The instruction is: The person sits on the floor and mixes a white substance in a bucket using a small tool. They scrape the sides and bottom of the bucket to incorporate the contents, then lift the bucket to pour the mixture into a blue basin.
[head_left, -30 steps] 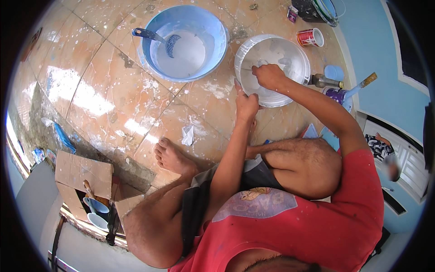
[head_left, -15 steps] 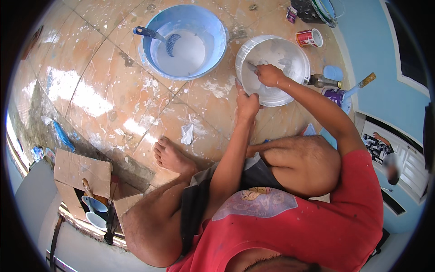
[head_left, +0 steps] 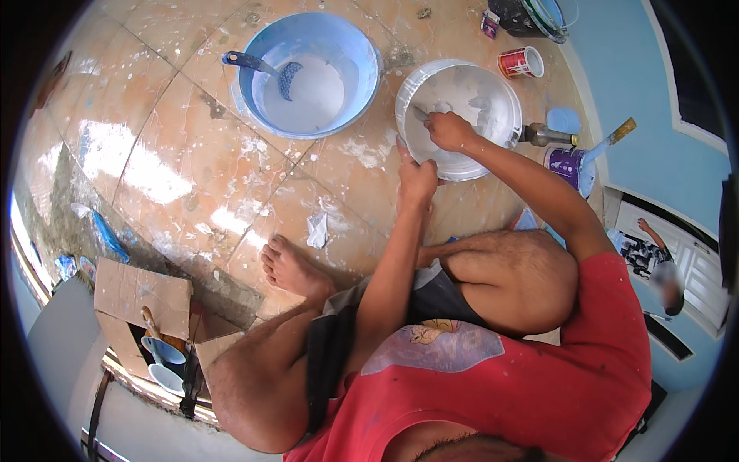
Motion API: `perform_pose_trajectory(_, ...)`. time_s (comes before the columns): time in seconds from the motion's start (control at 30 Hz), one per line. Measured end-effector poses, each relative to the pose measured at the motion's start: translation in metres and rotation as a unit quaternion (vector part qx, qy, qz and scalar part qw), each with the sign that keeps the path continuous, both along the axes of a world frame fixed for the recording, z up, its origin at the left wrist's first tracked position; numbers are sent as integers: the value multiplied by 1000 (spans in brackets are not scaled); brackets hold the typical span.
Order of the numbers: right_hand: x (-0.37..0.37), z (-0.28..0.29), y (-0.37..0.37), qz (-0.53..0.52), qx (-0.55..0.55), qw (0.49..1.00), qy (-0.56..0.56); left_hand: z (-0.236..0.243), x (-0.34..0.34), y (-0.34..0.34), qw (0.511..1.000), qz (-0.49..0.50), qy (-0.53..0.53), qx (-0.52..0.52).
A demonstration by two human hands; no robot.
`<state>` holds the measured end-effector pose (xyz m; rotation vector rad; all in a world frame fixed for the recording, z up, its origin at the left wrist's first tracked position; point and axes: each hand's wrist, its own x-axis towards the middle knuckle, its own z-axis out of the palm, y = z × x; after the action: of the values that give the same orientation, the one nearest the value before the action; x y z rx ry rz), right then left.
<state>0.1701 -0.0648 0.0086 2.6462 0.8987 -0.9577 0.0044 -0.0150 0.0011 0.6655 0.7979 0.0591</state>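
A round white tub (head_left: 500, 143) with pale residue on its inner wall stands on the floor in front of me. My left hand (head_left: 418, 180) grips its near left rim, thumb and fingers closed on the edge. Inside the tub, my right hand (head_left: 451, 132) is closed around a putty knife (head_left: 420, 114); only its grey blade shows, pointing toward the left wall. To the left of the tub sits a blue basin (head_left: 368, 100) with whitish liquid in it. A slotted spoon with a dark blue handle (head_left: 245, 60) leans on that basin's rim.
Along the right wall are a red can (head_left: 520, 62), a dark bottle (head_left: 548, 135), a purple paint can (head_left: 564, 166) with a brush (head_left: 616, 135), and a black bucket (head_left: 519, 18). A cardboard box (head_left: 142, 296) lies at lower left. Another person (head_left: 643, 246) is at far right.
My right hand has shifted slightly left and down inside the tub with the putty knife. My left hand keeps hold of the rim. The whole view has moved a little.
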Motion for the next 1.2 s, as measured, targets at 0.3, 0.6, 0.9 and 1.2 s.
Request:
perform_pose_trajectory(0.3, -10, 8, 10, 50, 15, 998, -19, 0, -8, 4, 1000, -2, -2, -16)
perform_pose_trajectory(0.6, -5, -1, 5, 29, 8, 999, -10, 1, -2, 2, 1000, -7, -5, -28)
perform_pose_trajectory(0.9, -14, 9, 14, 27, 8, 1000, 0, -8, -8, 1, 1000, -5, -12, -17)
perform_pose_trajectory(1.2, -12, 1, 5, 45, 19, 998, -29, 2, -4, 1, 999, -9, -18, -37)
